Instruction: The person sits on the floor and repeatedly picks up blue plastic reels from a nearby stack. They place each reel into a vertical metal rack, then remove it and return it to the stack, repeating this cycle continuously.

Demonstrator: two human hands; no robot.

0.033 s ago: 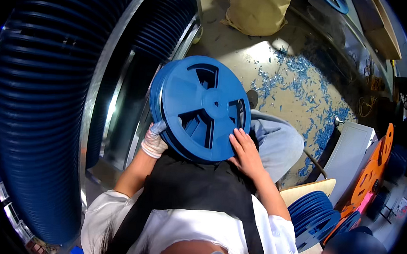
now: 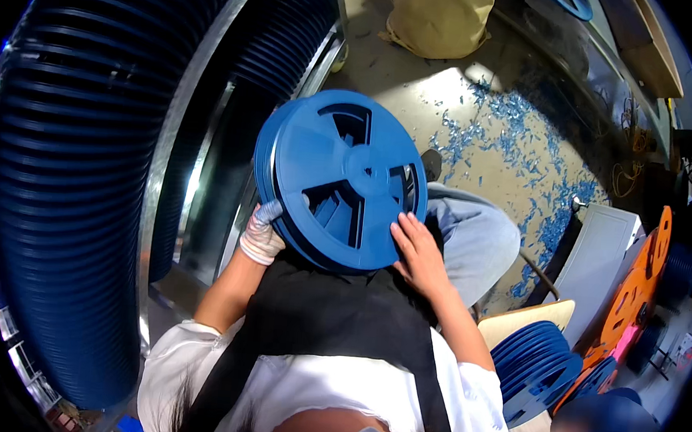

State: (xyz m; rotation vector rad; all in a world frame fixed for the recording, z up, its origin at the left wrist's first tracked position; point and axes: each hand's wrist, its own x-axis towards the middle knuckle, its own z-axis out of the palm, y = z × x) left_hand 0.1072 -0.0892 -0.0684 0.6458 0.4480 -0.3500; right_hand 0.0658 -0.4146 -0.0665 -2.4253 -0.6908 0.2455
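A stack of blue plastic reels (image 2: 306, 153) lies in front of my body, its top face tilted up, with a round hub and wedge-shaped openings. My left hand (image 2: 262, 234), in a pale glove with bluish stains, is closed on the stack's lower left rim, with the thumb at the edge. My bare right hand (image 2: 420, 256) holds the lower right rim, fingers resting on the top face and the thumb mostly hidden. How many reels are in the stack cannot be made out.
Long rows of dark blue reels (image 2: 74, 197) stand in a metal rack at left. Blue plastic scraps (image 2: 521, 124) litter the floor ahead, near a tan sack (image 2: 440, 18). At right are a grey cabinet (image 2: 596, 253), orange perforated panels (image 2: 633, 296), more blue reels (image 2: 532, 365) and another person (image 2: 604, 431).
The reel stack has shifted very slightly upward in the picture, with both hands still on it. At lower right, the other person's hand has moved a little.
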